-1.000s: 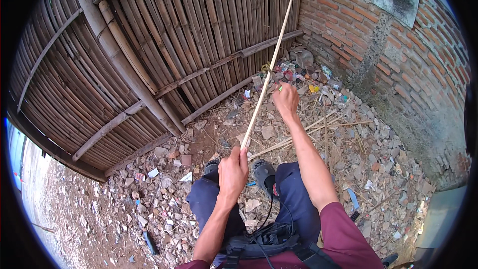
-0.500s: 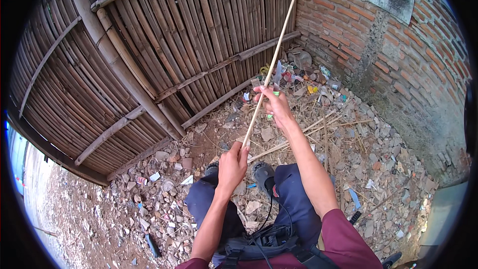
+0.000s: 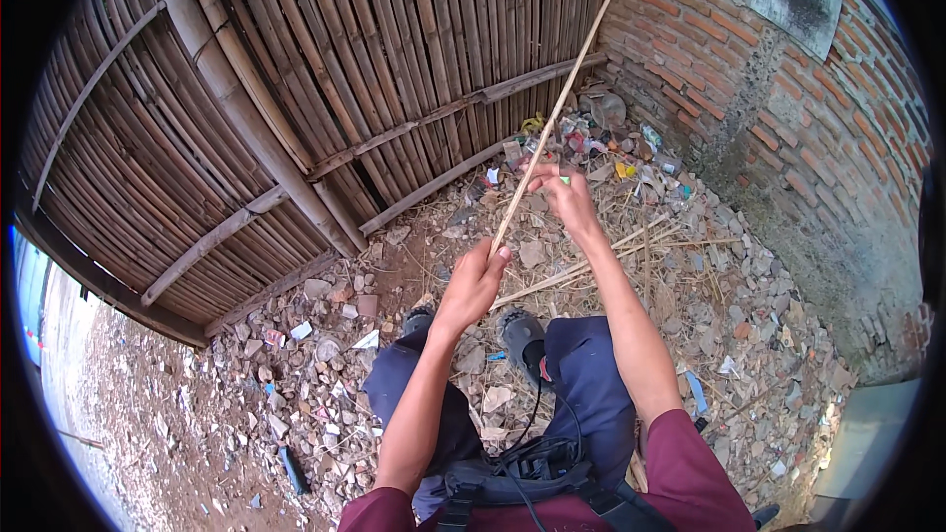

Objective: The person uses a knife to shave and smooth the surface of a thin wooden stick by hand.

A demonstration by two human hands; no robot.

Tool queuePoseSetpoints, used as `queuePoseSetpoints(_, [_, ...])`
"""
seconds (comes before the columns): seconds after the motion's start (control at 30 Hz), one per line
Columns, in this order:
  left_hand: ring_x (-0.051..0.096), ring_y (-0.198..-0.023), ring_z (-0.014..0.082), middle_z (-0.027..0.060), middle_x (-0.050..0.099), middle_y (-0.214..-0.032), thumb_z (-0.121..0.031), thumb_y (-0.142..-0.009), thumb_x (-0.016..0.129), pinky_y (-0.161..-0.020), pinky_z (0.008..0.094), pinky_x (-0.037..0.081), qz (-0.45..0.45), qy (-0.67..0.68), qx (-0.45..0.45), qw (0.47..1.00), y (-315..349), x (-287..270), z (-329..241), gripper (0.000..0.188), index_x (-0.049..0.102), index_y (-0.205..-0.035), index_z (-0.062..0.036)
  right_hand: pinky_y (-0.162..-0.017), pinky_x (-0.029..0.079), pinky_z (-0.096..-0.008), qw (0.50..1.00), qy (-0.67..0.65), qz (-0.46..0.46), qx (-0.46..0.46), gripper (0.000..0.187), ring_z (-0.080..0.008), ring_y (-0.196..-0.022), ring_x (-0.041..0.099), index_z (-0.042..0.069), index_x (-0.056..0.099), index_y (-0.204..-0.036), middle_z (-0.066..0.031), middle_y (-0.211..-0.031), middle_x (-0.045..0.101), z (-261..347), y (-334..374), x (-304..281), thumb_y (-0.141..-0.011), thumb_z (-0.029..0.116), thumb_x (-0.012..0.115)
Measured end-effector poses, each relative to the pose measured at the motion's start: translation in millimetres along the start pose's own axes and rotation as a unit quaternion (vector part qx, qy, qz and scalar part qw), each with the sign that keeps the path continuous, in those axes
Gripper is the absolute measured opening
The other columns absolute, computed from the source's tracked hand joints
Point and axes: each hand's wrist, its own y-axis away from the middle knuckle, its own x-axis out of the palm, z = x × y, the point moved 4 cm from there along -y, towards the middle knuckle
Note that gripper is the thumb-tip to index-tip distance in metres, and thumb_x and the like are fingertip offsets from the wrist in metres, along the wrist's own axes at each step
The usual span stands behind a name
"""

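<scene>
A long, pale bamboo strip (image 3: 564,99) slants up and away from me toward the corner of the walls. My left hand (image 3: 474,285) is closed round its near end, thumb along the top. Farther up, my right hand (image 3: 565,199) is beside the strip, its fingers curled and the forefinger at the strip. A bit of green handle (image 3: 565,179) shows in the right fist; it belongs to a knife, whose blade is hard to make out now. Below the hands are my knees and dark shoes.
A bamboo-slat wall (image 3: 394,69) stands ahead and left, meeting a brick wall (image 3: 680,30) on the right. Cut bamboo strips (image 3: 591,261) lie on the stony, littered ground beyond my feet. Rubbish (image 3: 591,138) is heaped in the corner. A dark cable hangs from my waist pack (image 3: 512,478).
My left hand has moved up and slightly right with the strip's near end. The right hand has shifted a little right, and the knife blade seen earlier beside the strip no longer shows clearly.
</scene>
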Motion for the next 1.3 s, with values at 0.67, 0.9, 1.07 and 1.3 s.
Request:
queuePoseSetpoints(0.67, [0.063,-0.066,0.0374,0.0238,0.06,-0.071,-0.024,-0.114,0.049,-0.065,0.0508,0.045,-0.143,0.011,0.012,0.99,15.4,-3.0,-1.9,0.033,0.06,-0.114,0.0073,-0.065,0.056,-0.053,0.869,0.43,0.039,-0.243,0.013,-0.0408,-0.07,0.072,0.005,0.075,-0.084,-0.0219,-0.07,0.07,16.0,39.7,81.2,-0.079,0.014,0.067])
queuePoseSetpoints(0.9, [0.064,-0.07,0.0526,0.0314,0.061,-0.071,-0.024,-0.115,0.046,-0.065,0.057,0.045,-0.151,-0.028,-0.008,0.988,20.1,1.0,-7.4,0.035,0.058,-0.111,0.0088,-0.061,0.056,-0.0518,0.865,0.437,0.011,-0.246,0.016,-0.0403,-0.065,0.072,0.004,0.072,-0.082,-0.0218,-0.069,0.07,15.0,39.4,83.4,-0.085,0.019,0.069])
queuePoseSetpoints(1.07, [0.064,-0.068,0.0552,0.0338,0.061,-0.07,-0.022,-0.114,0.047,-0.061,0.0596,0.044,-0.166,-0.062,0.001,0.984,20.5,1.9,-6.5,0.032,0.056,-0.107,0.0079,-0.057,0.055,-0.0493,0.861,0.441,-0.016,-0.254,0.014,-0.0361,-0.062,0.073,0.006,0.073,-0.086,-0.0189,-0.067,0.07,20.8,37.4,87.1,-0.089,0.018,0.067])
queuePoseSetpoints(1.3, [0.062,-0.065,0.0561,0.0341,0.059,-0.066,-0.019,-0.114,0.047,-0.057,0.0613,0.043,-0.151,-0.108,-0.007,0.982,33.6,0.2,-13.1,0.028,0.05,-0.099,0.0047,-0.044,0.046,-0.04,0.867,0.426,-0.056,-0.252,0.014,-0.0235,-0.047,0.064,0.005,0.076,-0.085,-0.0129,-0.06,0.069,14.0,19.4,78.5,-0.092,0.011,0.066])
